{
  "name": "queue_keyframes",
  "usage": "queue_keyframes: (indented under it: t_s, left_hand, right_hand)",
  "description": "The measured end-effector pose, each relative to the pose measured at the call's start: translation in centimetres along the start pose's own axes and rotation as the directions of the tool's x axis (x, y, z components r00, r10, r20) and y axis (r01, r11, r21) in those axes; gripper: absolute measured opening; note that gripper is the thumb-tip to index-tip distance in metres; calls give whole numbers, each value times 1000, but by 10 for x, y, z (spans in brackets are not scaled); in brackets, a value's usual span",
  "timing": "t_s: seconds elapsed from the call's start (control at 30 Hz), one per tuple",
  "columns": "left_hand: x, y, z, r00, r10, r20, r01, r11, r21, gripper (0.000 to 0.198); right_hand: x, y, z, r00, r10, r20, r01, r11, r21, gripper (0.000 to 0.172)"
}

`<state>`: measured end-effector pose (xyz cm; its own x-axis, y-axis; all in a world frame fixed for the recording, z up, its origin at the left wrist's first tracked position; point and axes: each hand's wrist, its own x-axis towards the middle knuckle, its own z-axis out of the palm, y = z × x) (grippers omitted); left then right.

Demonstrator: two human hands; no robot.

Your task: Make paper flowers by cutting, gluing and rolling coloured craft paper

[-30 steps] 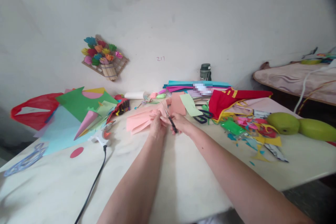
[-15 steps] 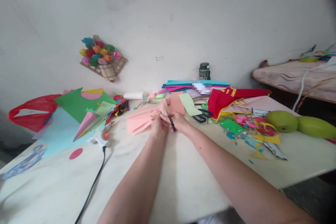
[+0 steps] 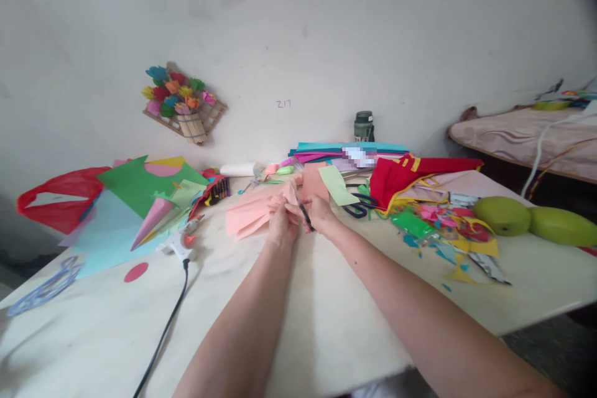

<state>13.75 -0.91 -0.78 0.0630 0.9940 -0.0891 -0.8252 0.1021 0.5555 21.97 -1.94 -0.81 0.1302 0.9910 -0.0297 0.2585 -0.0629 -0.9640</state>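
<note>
A piece of peach crepe paper [image 3: 247, 215], gathered into folds, lies at the middle of the table. My left hand [image 3: 282, 224] is closed on its right end. Beside it, my right hand [image 3: 319, 212] is closed round a dark, slim tool [image 3: 306, 217], apparently small scissors, which slants down between the hands; the fingertips also reach the paper. How the tool's tip meets the paper is too small to tell. A flat peach sheet [image 3: 315, 181] and a pale green strip [image 3: 336, 185] lie just behind my right hand.
A white glue gun [image 3: 181, 244] with a black cord stands left of my forearms. Coloured sheets [image 3: 125, 189] lie at the left. Dark-handled scissors [image 3: 359, 205], a red cloth [image 3: 392, 181], paper scraps [image 3: 459, 267] and green fruit-like objects [image 3: 501, 216] are at the right.
The dark tool and my right fingers have shifted slightly beside the gathered paper. My left hand keeps its hold with hardly any movement.
</note>
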Motion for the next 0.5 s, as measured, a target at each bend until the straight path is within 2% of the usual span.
queue_keyframes:
  t_s: [0.2, 0.37, 0.5]
  left_hand:
    - [-5, 4, 0, 998, -54, 25, 53, 997, 53, 16]
    - [3, 12, -7, 995, -95, -7, 95, 995, 36, 14]
    - [5, 22, -12, 985, -138, 100, 143, 988, -50, 15]
  right_hand:
    - [-3, -4, -3, 999, 18, 27, -17, 1000, -18, 70]
    - [-10, -9, -6, 1000, -4, 29, 8, 990, -143, 65]
    - [-16, -13, -6, 1000, -15, 20, 20, 961, -275, 61]
